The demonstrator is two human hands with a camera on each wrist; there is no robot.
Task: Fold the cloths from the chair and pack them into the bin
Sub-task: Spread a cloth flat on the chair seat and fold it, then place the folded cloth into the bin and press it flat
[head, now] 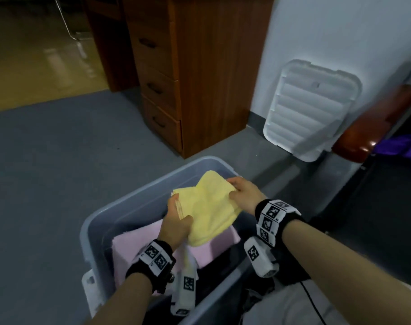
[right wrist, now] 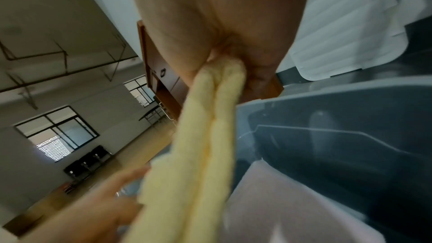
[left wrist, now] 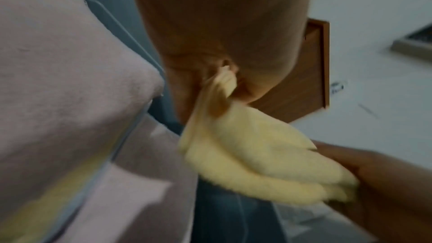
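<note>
A: How is the folded yellow terry cloth held?
B: It is pinched at its left edge by the left hand and at its far right corner by the right hand, both closed on it

A: And the grey plastic bin?
B: Directly below; the folded pink cloth is already laid inside, so a straight lowering is judged to be needed

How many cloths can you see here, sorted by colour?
Yellow cloth: 1, folded, held over the bin by the left hand and right hand.
Pink cloth: 1, lying in the bin beneath it.
Purple cloth: 1, on the chair at the right edge.
Total: 3 cloths.
</note>
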